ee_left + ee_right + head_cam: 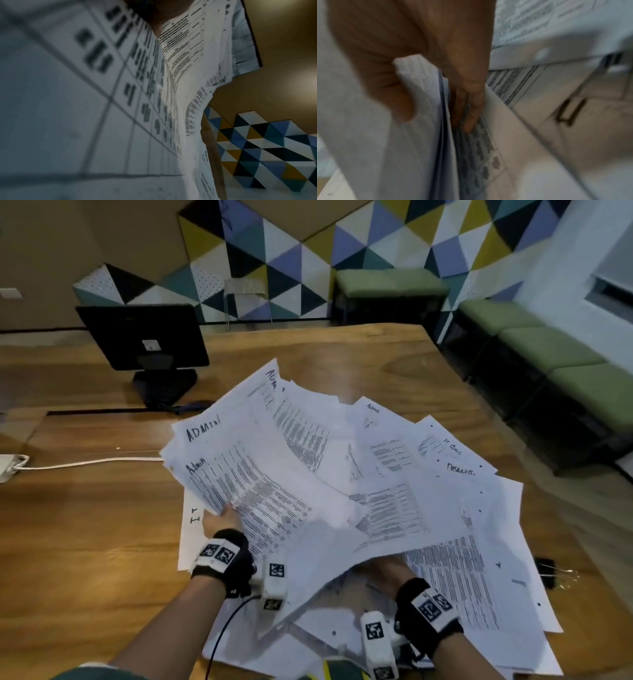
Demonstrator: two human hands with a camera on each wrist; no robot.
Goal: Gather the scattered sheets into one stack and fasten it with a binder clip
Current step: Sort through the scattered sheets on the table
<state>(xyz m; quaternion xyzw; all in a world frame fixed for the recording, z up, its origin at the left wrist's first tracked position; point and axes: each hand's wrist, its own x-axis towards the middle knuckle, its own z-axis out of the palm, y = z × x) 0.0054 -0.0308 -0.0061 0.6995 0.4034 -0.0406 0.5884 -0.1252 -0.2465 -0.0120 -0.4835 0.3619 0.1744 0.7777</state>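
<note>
In the head view, the left hand (pixel 221 520) is gripping the near-left edge of a fanned bundle of printed sheets (pixel 274 460) and holding it raised above the wooden table (pixel 85 525); only the thumb side is showing, so the curl of the remaining fingers is hidden. The right hand (pixel 387 571) is reaching under the near edge of the same bundle, and its fingers are covered by paper here. More sheets are lying flat on the table to the right and near side, not yet collected. The binder clip (pixel 548 571) is sitting on the table at the right edge of the spread, apart from both hands and unused. A monitor (pixel 144 337) is standing at the far left, and a white cable (pixel 89 463) is running along the table from the left. Gathering is judged to be under way; squaring the stack and clipping it are both left. In the left wrist view, the paper is filling most of the frame at close range, with staggered sheet edges (pixel 243 54) showing that the bundle is not aligned; the hand is appearing only as a dark blur at the top. In the right wrist view, which alone is exposing the right hand's grip, the thumb and fingers (pixel 471 119) are pinching a thickness of several sheets, with further printed pages lying below to the right.
</note>
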